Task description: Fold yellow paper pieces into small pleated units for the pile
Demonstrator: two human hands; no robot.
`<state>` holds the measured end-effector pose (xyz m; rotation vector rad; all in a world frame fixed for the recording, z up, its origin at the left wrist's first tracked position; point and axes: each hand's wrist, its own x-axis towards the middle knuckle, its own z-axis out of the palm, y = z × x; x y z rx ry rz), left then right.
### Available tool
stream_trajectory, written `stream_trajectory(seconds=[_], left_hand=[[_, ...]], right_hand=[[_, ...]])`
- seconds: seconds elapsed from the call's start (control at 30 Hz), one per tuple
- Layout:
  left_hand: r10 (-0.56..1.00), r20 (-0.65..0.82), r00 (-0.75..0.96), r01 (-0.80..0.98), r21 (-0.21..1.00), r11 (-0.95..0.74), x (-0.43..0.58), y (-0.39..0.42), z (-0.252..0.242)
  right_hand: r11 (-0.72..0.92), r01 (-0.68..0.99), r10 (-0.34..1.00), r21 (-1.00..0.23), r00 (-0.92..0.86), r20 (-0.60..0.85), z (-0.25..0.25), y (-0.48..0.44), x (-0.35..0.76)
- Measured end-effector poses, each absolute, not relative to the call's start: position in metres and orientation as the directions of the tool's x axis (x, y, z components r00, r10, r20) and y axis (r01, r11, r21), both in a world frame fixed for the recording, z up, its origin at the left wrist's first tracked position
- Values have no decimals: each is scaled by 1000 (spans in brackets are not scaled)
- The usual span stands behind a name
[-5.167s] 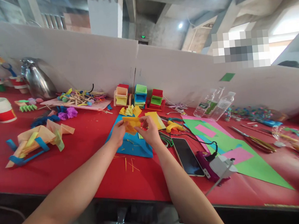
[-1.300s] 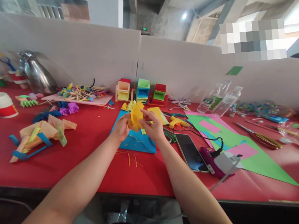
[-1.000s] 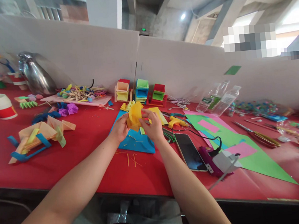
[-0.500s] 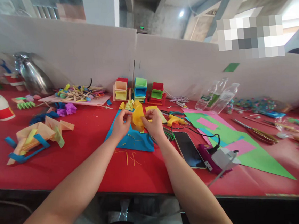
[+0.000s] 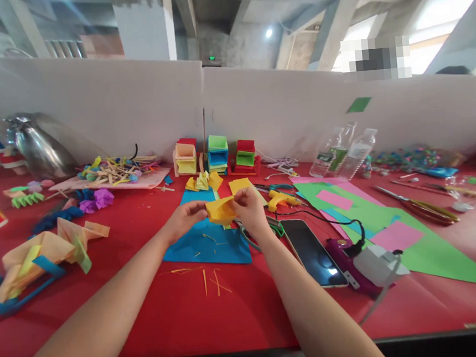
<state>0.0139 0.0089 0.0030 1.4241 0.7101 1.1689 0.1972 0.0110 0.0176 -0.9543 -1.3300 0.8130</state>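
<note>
A curled piece of yellow paper [image 5: 221, 210] is stretched between my two hands, above a blue sheet [image 5: 206, 249]. My left hand [image 5: 186, 219] pinches its left end between thumb and fingers. At the right end, my right hand [image 5: 249, 208] grips the same paper. Small folded yellow paper pieces [image 5: 203, 181] lie at the back of the blue sheet. Thin yellow paper scraps [image 5: 205, 281] are scattered on the sheet and on the red table [image 5: 150, 314]. Green-handled scissors [image 5: 276, 228] are partly hidden by my right wrist.
Right of my arm lie a phone [image 5: 313, 252], a purple power strip [image 5: 358, 268] and a yellow glue gun [image 5: 282, 199]. Small paper boxes [image 5: 218, 157] stand by the partition. A peach paper figure [image 5: 40, 254] is at left, a steel jug [image 5: 41, 148] behind it.
The yellow paper has gone from standing upright to lying more level, stretched sideways. My left hand has shifted left and lower, and the camera view has tilted slightly upward.
</note>
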Motion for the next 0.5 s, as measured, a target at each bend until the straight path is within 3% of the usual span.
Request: stream_trajectory(seconds=[0.5], left_hand=[[949,275,153,-198,950,-243,15,2,-6]], right_hand=[[283,-6,943,-959,-183,279,18,1,189]])
